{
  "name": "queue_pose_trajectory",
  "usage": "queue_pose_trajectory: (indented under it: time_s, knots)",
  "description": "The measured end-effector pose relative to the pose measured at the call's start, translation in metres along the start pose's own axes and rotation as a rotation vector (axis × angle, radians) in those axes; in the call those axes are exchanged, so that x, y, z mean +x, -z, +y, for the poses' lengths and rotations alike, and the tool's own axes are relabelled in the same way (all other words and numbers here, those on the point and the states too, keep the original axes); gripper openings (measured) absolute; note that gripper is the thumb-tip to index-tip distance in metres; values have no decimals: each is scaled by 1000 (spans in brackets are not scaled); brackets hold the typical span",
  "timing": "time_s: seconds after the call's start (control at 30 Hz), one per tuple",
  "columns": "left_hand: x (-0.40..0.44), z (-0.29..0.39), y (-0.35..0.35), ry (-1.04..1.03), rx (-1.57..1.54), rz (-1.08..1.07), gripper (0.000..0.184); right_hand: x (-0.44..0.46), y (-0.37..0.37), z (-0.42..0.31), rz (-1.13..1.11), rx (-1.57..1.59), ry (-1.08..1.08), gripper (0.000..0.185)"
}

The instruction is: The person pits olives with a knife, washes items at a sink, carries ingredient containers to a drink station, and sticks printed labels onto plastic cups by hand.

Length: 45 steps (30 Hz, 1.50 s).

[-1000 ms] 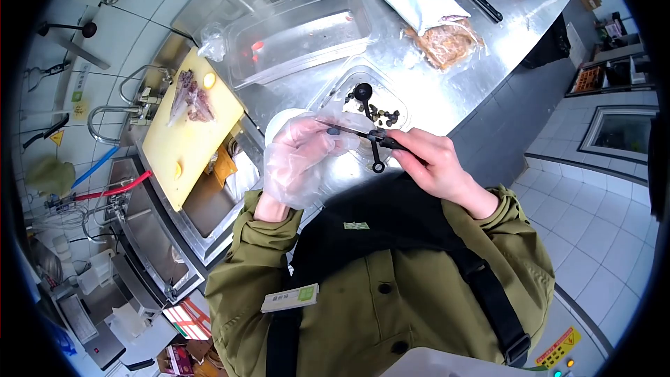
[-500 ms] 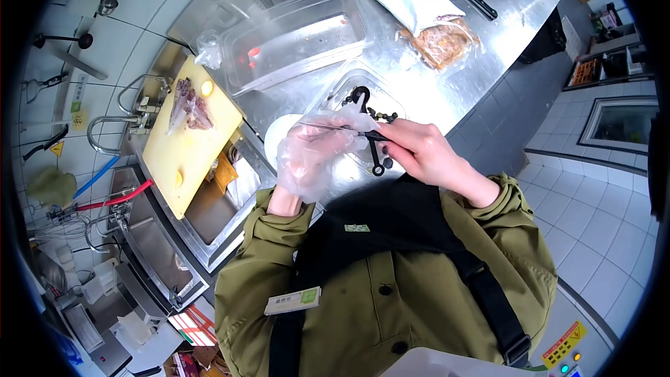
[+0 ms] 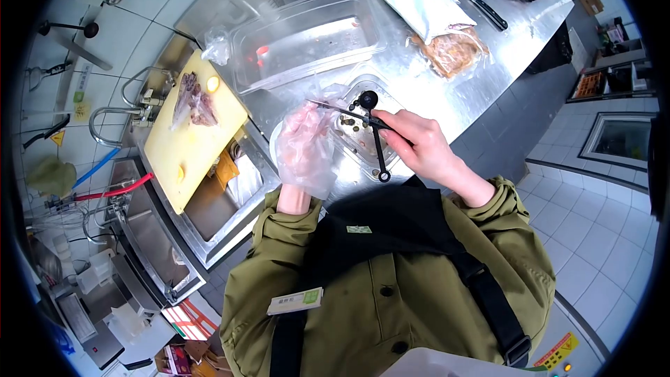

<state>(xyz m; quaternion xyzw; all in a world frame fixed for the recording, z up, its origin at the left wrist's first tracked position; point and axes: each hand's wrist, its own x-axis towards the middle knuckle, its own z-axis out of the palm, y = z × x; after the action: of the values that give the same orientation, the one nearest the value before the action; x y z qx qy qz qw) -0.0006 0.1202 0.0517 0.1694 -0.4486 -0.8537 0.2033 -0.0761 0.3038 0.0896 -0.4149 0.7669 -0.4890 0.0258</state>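
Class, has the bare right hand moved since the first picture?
Yes, the bare right hand has moved slightly toward the large, clear, rectangular plastic container.

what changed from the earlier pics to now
The left hand has drawn back leftward from the right hand, uncovering more of the tray. The dark piece it seemed to hold a second ago no longer shows there. The right hand still grips the blade; the board and tub stay put.

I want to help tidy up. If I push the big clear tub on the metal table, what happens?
The clear tub will probably feel light, as its see-through walls look thin. It probably won't tip easily, being wide and low. It may slide, since the metal table looks smooth and shiny.
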Motion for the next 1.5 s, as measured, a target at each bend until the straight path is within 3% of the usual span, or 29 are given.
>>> queue_pose_trajectory:
  time_s: [0.17, 0.37, 0.5, 0.6, 0.67, 0.7, 0.8, 0.9, 0.97, 1.03, 1.17, 1.27, 1.37, 1.43, 1.47, 1.5]
  knots:
    - [5, -9, -5, -28, -27, 21, 31, -2, 0, -1, 31, -125, 36, 28]
    - [-5, -2, -23, 300, -54, 25, 42, -8, -8, 4, 39, -319, 83, 30]
    - [-10, -13, -22, 324, -207, -33, 47, -24, -12, 9, 56, -481, 121, 35]
    - [-11, -22, -20, 402, -95, 48, 37, -32, -19, 20, 33, -588, 89, 33]
    - [-8, -31, -2, 386, 361, -44, 27, -34, -21, 25, -7, -545, 14, 30]
    - [-6, -35, 9, 369, 587, -90, 22, -35, -20, 27, -17, -519, -19, 30]
    - [-4, -39, 28, -248, 1130, -262, 13, -38, -14, 36, -75, -494, -84, 27]
    - [-15, -22, 17, -327, 1243, -289, 16, -40, -9, 39, -157, -551, -95, 25]
    - [-21, -36, 27, -411, 1051, -471, 20, -42, -8, 40, -192, -569, -118, 25]
    - [-31, -18, 3, -714, 1119, -667, 28, -43, -9, 40, -235, -611, -139, 24]
    - [-37, -15, -17, -681, 1505, -640, 28, -39, -4, 36, -304, -698, -131, 25]
    - [-6, -42, 12, -695, 1374, -499, 22, -41, 0, 35, -358, -840, -192, 24]
    - [7, -64, 32, -559, 1184, -431, 25, -39, 4, 33, -301, -811, -94, 22]
    - [7, -52, 13, -726, 1369, -529, 25, -36, 4, 33, -314, -827, -86, 19]
    - [6, -45, -1, -949, 1594, -636, 24, -34, 4, 34, -322, -834, -77, 17]
    - [-3, -44, -14, -713, 1661, -664, 23, -33, 4, 33, -331, -828, -53, 16]
